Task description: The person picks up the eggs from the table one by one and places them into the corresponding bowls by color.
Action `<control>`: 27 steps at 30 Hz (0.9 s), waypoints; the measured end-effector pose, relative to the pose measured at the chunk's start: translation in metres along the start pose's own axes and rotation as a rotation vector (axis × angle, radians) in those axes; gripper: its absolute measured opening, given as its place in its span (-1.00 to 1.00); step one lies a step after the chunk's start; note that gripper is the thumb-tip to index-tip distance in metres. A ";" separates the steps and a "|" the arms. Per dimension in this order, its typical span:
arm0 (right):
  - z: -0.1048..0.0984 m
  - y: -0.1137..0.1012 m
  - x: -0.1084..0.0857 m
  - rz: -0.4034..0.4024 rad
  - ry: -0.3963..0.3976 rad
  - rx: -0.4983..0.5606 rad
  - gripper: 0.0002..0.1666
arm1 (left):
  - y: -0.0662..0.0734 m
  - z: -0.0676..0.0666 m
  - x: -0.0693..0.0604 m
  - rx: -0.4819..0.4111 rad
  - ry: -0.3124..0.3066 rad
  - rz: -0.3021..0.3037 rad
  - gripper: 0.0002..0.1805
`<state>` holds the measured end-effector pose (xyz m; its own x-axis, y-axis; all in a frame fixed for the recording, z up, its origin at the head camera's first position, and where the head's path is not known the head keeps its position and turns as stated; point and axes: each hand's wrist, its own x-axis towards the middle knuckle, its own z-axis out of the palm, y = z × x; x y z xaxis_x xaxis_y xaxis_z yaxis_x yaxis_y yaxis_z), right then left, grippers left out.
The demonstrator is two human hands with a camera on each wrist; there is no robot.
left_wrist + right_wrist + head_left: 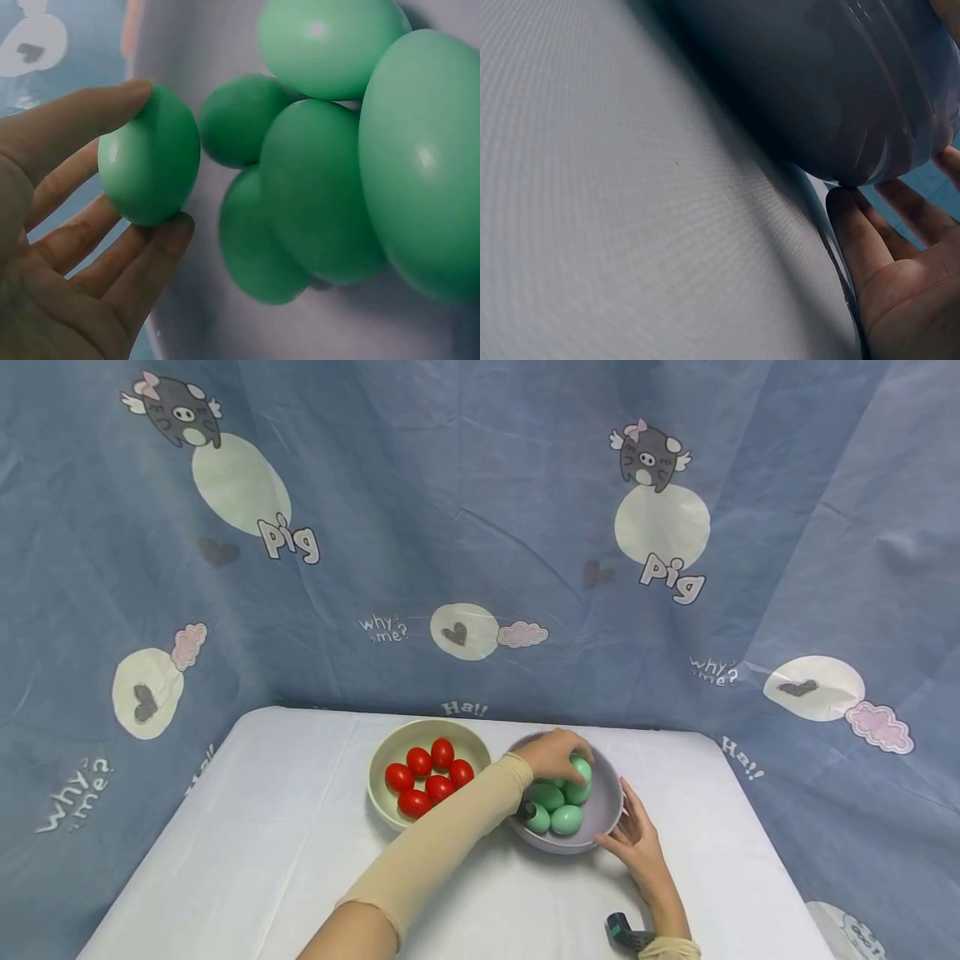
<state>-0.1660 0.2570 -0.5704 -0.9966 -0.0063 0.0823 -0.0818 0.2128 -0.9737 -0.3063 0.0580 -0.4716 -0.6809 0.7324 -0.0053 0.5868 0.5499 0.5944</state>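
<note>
My left hand (553, 755) reaches into the lilac bowl (602, 814) and pinches a green egg (148, 156) between thumb and fingertips. In the left wrist view, that egg is near the bowl's wall, beside several other green eggs (319, 191) heaped inside. My right hand (637, 839) touches the outside of the same bowl at its right, with fairly straight, spread fingers. The right wrist view shows those fingertips (847, 206) against the bowl's curved side (832, 90). My left hand and wrist hide part of the bowl and some eggs.
A cream bowl (378, 800) stands to the left with several red eggs (418, 762), partly hidden by my left sleeve (442, 852). Both bowls stand on a white-covered table (300, 827). A blue printed cloth (487, 543) hangs behind it.
</note>
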 end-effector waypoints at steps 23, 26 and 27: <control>0.003 0.002 0.006 -0.014 -0.009 0.007 0.21 | 0.011 0.020 0.003 0.149 -0.090 -0.177 -0.57; 0.003 0.002 0.005 -0.018 -0.007 -0.006 0.21 | 0.009 0.021 0.002 0.163 -0.096 -0.153 -0.56; 0.002 0.002 0.005 -0.017 -0.009 -0.013 0.21 | 0.009 0.020 0.001 0.163 -0.096 -0.141 -0.55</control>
<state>-0.1707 0.2554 -0.5724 -0.9951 -0.0190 0.0973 -0.0991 0.2257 -0.9692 -0.2924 0.0719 -0.4822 -0.7210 0.6743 -0.1596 0.5574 0.7012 0.4446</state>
